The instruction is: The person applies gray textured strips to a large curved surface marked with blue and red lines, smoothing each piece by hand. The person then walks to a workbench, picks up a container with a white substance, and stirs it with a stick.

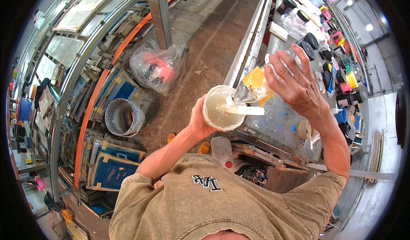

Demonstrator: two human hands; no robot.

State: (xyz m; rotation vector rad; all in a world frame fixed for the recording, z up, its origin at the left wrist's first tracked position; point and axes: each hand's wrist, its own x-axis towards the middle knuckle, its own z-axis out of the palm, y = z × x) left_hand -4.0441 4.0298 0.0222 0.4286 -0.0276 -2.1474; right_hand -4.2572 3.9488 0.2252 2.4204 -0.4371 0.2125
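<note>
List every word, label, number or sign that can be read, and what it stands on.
Brown shirt: embroidered letters, legible, not copied here.
Blue panel: pale handwriting, too blurred to read.
Tilted bottle: yellow patch, no readable print.
Black tubs: any print too small to read.

One white tub [212,100] mid-dial, one yellow-labelled bottle [252,88] at two o'clock, one white strip [250,110] at three. One jug [221,148] at five, two sandals [204,147] between six and eight, one grey bucket [112,119] at nine.
</note>
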